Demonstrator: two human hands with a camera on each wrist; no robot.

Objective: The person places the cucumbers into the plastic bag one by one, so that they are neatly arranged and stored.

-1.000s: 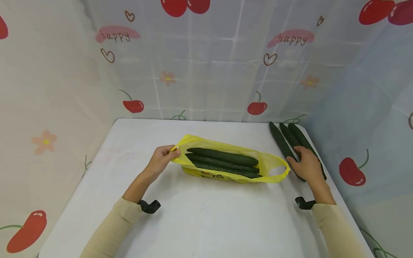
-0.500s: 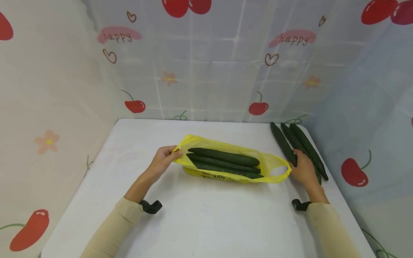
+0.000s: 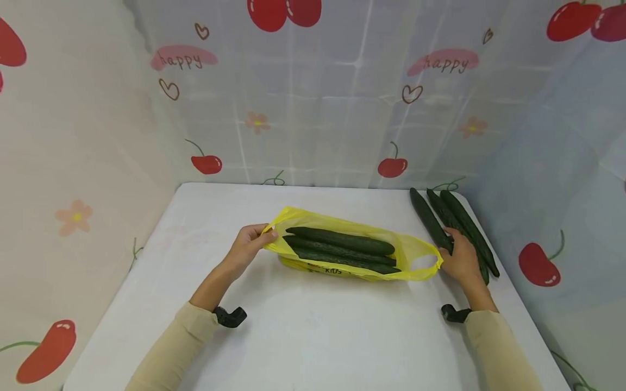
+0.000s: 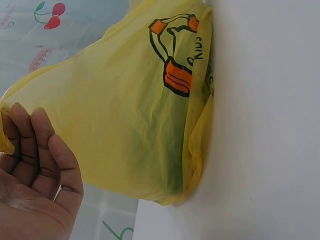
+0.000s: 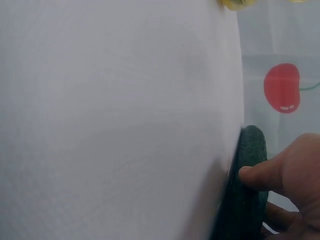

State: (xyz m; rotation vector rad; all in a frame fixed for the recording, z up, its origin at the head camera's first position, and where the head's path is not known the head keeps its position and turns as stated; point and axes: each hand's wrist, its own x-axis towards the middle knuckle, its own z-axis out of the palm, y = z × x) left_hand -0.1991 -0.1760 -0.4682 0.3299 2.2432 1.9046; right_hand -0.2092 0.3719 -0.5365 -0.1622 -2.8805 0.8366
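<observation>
My left hand [image 3: 246, 247] pinches the left edge of a thin yellow plastic bag [image 3: 362, 276], holding its mouth open. Dark green cucumbers [image 3: 342, 240] lie side by side within the bag. At the right side of the table my right hand [image 3: 461, 258] grips the near end of another cucumber [image 3: 427, 217]. In the right wrist view the thumb presses on that gripped cucumber [image 5: 250, 145], with fingers behind it. Two more cucumbers [image 3: 467, 225] lie just to the right, partly hidden by the hand. The left wrist view shows the bag's printed side [image 4: 125, 125].
A white table [image 3: 303, 336] carries everything, with its right edge close beside the loose cucumbers. A curtain [image 3: 313, 108] printed with cherries and hearts stands behind the table and along both sides. The bag's right handle loop [image 3: 435, 266] hangs near my right hand.
My right hand has shifted slightly left and taken hold of the leftmost loose cucumber at its near end. My left hand still holds the bag as before.
</observation>
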